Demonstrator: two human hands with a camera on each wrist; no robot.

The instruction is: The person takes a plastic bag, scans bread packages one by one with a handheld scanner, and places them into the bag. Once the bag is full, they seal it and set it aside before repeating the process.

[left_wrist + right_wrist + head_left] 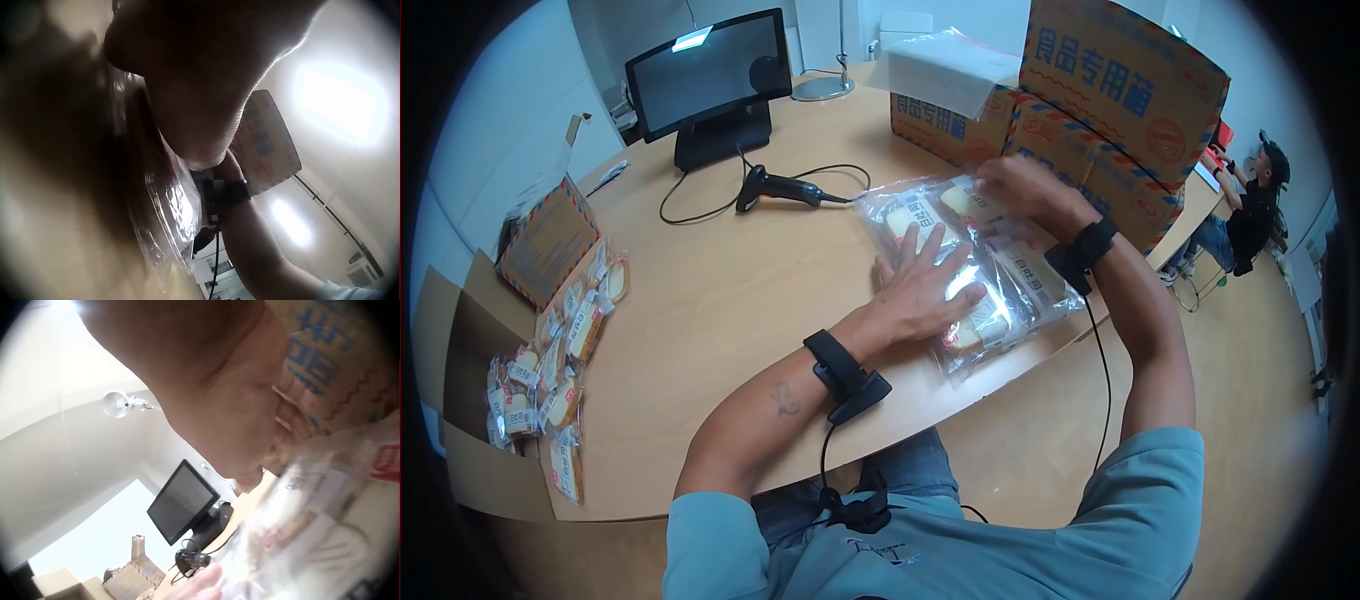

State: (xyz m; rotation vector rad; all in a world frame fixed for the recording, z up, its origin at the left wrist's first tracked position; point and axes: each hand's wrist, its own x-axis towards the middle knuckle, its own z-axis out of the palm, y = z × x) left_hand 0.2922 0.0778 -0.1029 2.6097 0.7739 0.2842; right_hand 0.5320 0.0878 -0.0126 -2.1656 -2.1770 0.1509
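Note:
A clear plastic bag (953,368) holding several wrapped bread slices (920,222) lies flat near the table's right front edge. My left hand (920,290) rests on it, palm down with fingers spread. At the bag's far edge is my right hand (1032,188), slightly blurred, with its fingers curled. In the right wrist view, the right hand's fingers (294,419) bend in at the edge of the crinkled plastic and grip it; the fingertips are partly hidden. The left wrist view shows shiny plastic (181,212) under the left hand.
Printed cartons (1120,90) stand behind the right hand, with a plastic sheet (950,70) on one. A cabled scanner (780,188) and monitor (710,75) are farther back. Wrapped bread (565,350) spills from an open carton (490,420) at left. A person (1250,200) sits beyond.

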